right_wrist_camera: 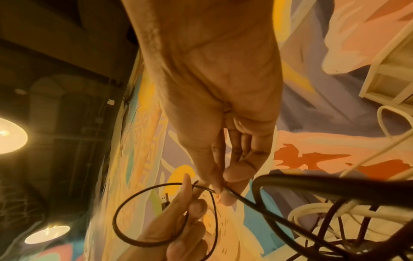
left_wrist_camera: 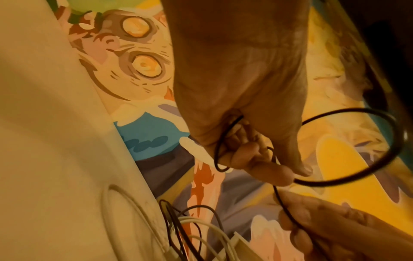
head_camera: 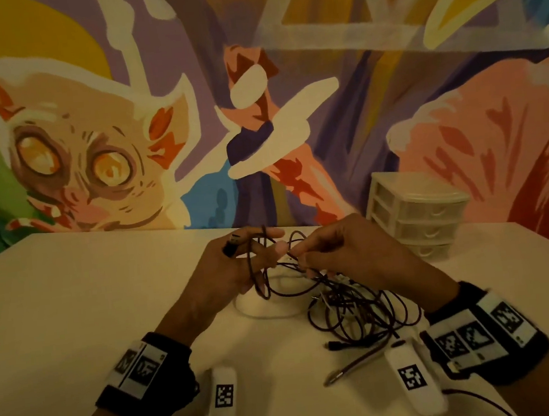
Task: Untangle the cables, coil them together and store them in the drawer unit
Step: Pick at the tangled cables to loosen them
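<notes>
A tangle of dark cables [head_camera: 353, 304] lies on the white table [head_camera: 75, 311], mixed with a white cable [head_camera: 263, 309]. My left hand [head_camera: 238, 261] is raised above the table and holds loops of a dark cable [left_wrist_camera: 348, 181], pinched between thumb and fingers, with its black plug [head_camera: 228, 249] sticking out by the knuckles. My right hand [head_camera: 330, 249] pinches the same dark cable [right_wrist_camera: 236, 194] between thumb and fingertips, right beside the left hand. The white drawer unit [head_camera: 414, 214] stands at the back right with all its drawers closed.
A painted mural wall rises directly behind the table. A loose dark cable end with a metal plug [head_camera: 336, 374] lies near the front edge. Bare tabletop stretches to the left of my hands.
</notes>
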A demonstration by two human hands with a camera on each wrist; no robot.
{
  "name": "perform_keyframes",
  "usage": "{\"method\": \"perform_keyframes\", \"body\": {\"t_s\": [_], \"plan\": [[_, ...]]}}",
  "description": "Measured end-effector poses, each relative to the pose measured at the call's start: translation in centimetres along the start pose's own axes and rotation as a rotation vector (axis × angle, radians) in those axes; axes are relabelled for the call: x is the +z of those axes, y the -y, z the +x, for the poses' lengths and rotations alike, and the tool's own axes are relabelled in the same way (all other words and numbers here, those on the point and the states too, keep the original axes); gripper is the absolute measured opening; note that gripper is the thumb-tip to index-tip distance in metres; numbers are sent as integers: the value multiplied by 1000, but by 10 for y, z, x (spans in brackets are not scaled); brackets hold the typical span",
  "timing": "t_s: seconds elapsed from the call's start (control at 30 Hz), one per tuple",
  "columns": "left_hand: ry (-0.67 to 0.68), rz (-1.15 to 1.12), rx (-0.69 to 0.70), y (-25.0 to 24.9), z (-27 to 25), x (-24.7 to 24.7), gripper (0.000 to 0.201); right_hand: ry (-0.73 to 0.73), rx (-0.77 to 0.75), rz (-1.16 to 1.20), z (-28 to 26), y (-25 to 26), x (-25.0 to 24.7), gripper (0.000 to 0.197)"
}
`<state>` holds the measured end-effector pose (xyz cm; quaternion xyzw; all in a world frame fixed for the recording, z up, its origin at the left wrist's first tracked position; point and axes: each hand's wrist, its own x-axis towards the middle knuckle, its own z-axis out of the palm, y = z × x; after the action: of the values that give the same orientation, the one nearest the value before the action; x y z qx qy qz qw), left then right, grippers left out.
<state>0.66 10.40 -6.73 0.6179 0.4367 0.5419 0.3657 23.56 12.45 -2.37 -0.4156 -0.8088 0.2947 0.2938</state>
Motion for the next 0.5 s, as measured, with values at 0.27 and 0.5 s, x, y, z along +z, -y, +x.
{"method": "perform_keyframes", "body": {"t_s": [0.27,0.5], "plan": [[-351,-107,90,-2,5,-10,23,120,24,-95,-9,-12,12,21],[-558,-294,164,-7,7,-21,20,266,58,-528,-7,-44,9,38]]}}
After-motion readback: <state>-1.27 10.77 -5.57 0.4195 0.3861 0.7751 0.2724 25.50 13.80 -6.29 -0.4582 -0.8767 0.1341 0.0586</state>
